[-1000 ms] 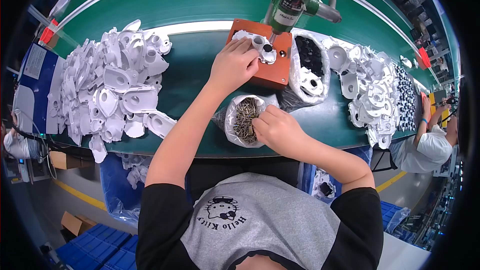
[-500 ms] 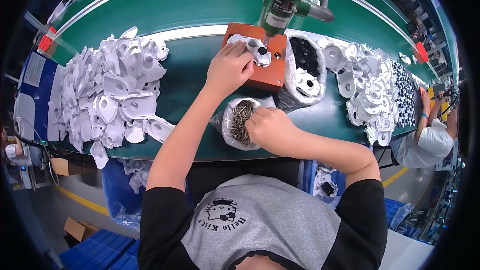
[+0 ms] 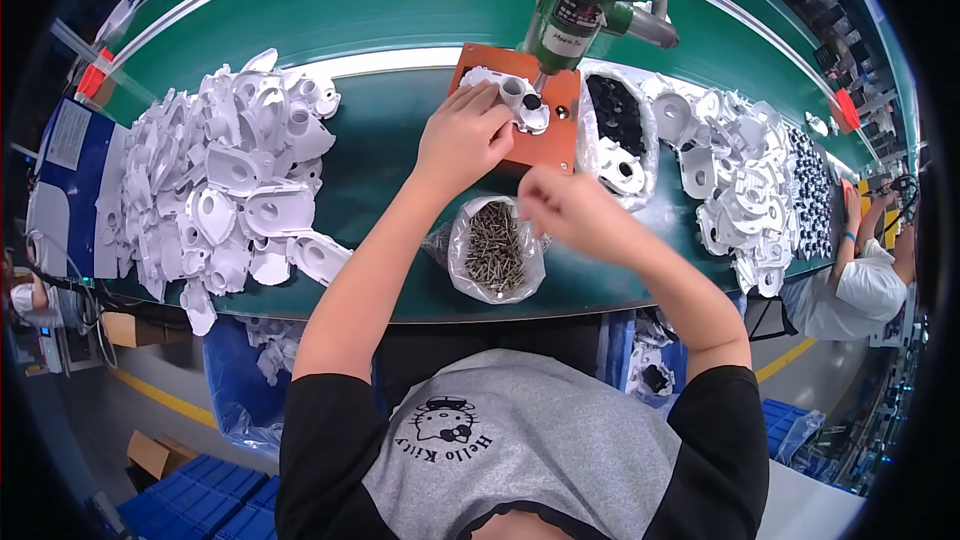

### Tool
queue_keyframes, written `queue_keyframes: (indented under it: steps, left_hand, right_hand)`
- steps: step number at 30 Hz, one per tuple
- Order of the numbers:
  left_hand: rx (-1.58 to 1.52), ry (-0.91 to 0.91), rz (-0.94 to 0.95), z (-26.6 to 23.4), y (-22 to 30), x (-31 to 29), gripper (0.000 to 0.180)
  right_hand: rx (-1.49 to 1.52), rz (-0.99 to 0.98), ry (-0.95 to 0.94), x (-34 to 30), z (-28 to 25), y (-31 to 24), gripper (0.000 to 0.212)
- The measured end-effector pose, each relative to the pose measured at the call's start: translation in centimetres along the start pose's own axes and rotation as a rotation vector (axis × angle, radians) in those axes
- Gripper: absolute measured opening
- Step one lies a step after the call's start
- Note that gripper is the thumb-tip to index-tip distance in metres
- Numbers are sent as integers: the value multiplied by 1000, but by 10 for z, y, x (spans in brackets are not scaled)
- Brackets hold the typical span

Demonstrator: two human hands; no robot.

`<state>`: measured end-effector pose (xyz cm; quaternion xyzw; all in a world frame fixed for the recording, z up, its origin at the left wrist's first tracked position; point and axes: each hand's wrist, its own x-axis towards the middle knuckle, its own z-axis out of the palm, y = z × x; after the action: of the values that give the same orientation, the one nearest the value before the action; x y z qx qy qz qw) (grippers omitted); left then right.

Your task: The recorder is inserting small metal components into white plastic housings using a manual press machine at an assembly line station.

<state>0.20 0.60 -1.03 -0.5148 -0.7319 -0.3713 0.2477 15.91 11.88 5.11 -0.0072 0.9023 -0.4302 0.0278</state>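
Note:
My left hand point(image 3: 462, 138) presses and grips a white plastic part point(image 3: 513, 90), which lies on an orange fixture block point(image 3: 545, 150). A small black piece sits in that part, close under the tip of a green screwdriving machine point(image 3: 572, 20). Slightly blurred, my right hand point(image 3: 568, 202) hangs between the block and an open clear bag of screws point(image 3: 493, 250). Its fingers are curled together; whatever they may hold is too small to make out.
Piles of white plastic parts lie at left point(image 3: 225, 180) and right point(image 3: 745, 175). Beside the block stands a bag of black pieces point(image 3: 612, 115) with a white part on top. Blue bins point(image 3: 235, 380) sit below the bench edge. Another person point(image 3: 865, 275) works at far right.
My right hand has lifted out of the screw bag and moved up and right toward the block. The left hand stays on the white part; block and machine appear shifted slightly right.

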Motion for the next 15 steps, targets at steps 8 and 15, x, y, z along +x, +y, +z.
queue_keyframes:
  steps: [8, 15]
  left_hand:
    - [-8, -3, -7, -2, 3, 3, 7]
    - [-12, 5, 0, -1, 4, 3, 7]
  right_hand:
    - [342, 167, 274, 44, -61, 45, 15]
    - [198, 86, 357, 68, -54, 69, 20]
